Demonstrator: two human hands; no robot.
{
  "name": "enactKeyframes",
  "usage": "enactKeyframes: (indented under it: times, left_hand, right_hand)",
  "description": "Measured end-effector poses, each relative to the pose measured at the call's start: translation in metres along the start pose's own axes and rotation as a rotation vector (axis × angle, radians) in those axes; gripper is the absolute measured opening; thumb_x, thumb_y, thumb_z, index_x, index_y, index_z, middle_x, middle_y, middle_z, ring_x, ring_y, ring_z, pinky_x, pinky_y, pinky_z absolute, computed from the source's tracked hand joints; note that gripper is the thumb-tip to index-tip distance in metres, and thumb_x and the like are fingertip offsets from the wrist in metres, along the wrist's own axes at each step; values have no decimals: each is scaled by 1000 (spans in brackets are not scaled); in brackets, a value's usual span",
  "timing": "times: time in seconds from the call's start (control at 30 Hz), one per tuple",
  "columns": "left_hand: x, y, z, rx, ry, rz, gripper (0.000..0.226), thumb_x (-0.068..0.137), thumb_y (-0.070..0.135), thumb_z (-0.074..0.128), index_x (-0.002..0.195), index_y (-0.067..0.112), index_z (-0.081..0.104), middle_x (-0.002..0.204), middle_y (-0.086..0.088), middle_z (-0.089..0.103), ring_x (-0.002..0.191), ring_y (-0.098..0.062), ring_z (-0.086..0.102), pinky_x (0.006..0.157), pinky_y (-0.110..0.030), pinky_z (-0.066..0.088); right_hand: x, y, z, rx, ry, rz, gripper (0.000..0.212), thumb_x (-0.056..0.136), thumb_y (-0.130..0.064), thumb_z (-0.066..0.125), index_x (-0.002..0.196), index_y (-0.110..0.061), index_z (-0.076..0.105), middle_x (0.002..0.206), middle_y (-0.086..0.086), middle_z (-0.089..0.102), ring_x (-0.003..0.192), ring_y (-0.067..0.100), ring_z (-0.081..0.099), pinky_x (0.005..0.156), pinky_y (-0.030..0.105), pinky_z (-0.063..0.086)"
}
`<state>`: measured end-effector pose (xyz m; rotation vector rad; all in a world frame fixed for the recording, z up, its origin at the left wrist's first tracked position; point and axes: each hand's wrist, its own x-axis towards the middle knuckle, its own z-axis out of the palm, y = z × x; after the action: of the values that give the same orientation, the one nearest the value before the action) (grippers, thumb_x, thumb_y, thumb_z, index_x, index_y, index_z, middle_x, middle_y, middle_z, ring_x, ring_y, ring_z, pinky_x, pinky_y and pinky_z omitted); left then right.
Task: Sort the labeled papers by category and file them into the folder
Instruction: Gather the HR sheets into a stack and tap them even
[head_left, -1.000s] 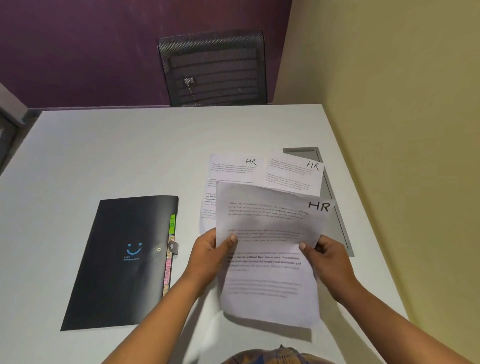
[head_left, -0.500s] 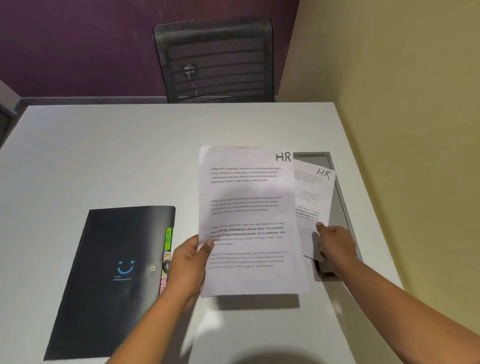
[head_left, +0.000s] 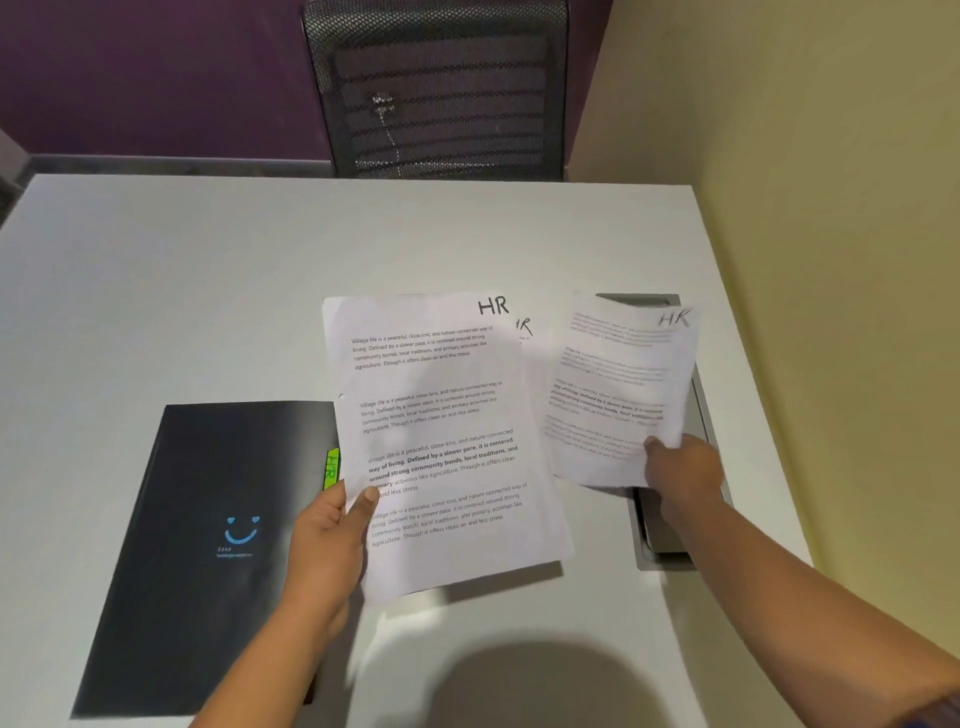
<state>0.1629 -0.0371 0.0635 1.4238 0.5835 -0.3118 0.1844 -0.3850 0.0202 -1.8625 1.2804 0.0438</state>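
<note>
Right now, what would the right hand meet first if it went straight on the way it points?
Beyond its own blurred sheet, likely the large HR sheet in the left hand; depth unclear.

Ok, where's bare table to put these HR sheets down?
Widest: white table beyond the black smiley folder, toward the mesh chair. Also the near strip between the forearms. Crowded: right side, around the grey inset hatch and the HR sheet the right hand holds.

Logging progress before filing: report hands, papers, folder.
Left hand pinching front HR sheet. Right hand gripping second HR sheet. Black folder closed, green HR tab showing. Third HR sheet mostly hidden between.
</note>
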Motion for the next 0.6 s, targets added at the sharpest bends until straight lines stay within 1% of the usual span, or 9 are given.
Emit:
enactKeyframes:
  times: [0.1,0.2,0.27,0.33,0.4,0.47,0.5,0.53,0.6]
  left_hand:
    - [0,2,-8,-8,41,15,24,99,6,53,110,17,71,104,-5,77,90,-20,75,81,-36,61]
    - [-2,4,-20,-17,73,18,23,100,8,53,115,15,70,108,-4,76,101,-25,72,93,-42,53]
    - [-5,8,-28,-34,97,25,23,100,9,53,114,15,70,109,-3,76,102,-24,72,89,-38,57]
    - [-10,14,-38,-42,130,47,23,100,9,53,115,18,70,108,2,76,100,-18,73,84,-31,60]
    - [-13,18,-50,-37,177,61,24,100,11,54,116,20,70,108,4,76,101,-17,72,88,-34,58]
    - [-17,20,-62,-19,215,73,22,99,12,56,112,23,70,106,4,76,100,-18,71,88,-36,55]
    - [-19,20,-68,-11,232,79,21,99,13,57,110,25,70,105,5,76,99,-17,71,85,-35,54]
    - [-22,19,-73,-2,249,87,20,99,15,57,109,26,70,104,5,76,98,-17,71,81,-34,54]
    - [-26,18,-83,9,287,96,18,99,16,57,107,27,69,101,6,75,94,-15,70,77,-31,54]
  right_hand:
    - [-13,-13,-17,189,49,-35,21,95,-19,62,113,-9,67,98,6,65,89,27,62,79,31,49]
    - [-33,-29,-21,285,-4,-106,12,96,-19,61,107,-16,65,98,3,67,85,22,63,76,29,48]
    - [-44,-37,-11,287,-58,-145,9,96,-19,61,104,-16,65,94,1,68,79,17,63,72,26,49]
    - [-51,-40,12,222,-92,-177,17,94,-19,63,109,-12,69,98,5,71,82,21,66,76,30,53]
    - [-57,-36,38,84,-123,-192,23,90,-22,64,108,-8,71,105,10,73,87,27,68,80,36,57]
    - [-63,-30,62,-112,-158,-188,24,89,-24,60,103,-7,69,104,11,72,82,28,66,65,31,55]
    - [-68,-28,70,-199,-164,-178,22,90,-25,59,99,-7,68,102,12,72,76,27,64,57,27,50]
    - [-74,-28,77,-257,-163,-168,23,90,-28,61,95,-7,66,99,12,71,73,27,62,54,25,47]
    - [-83,-30,86,-339,-158,-153,33,86,-40,67,91,-8,63,93,9,70,71,28,62,58,27,48]
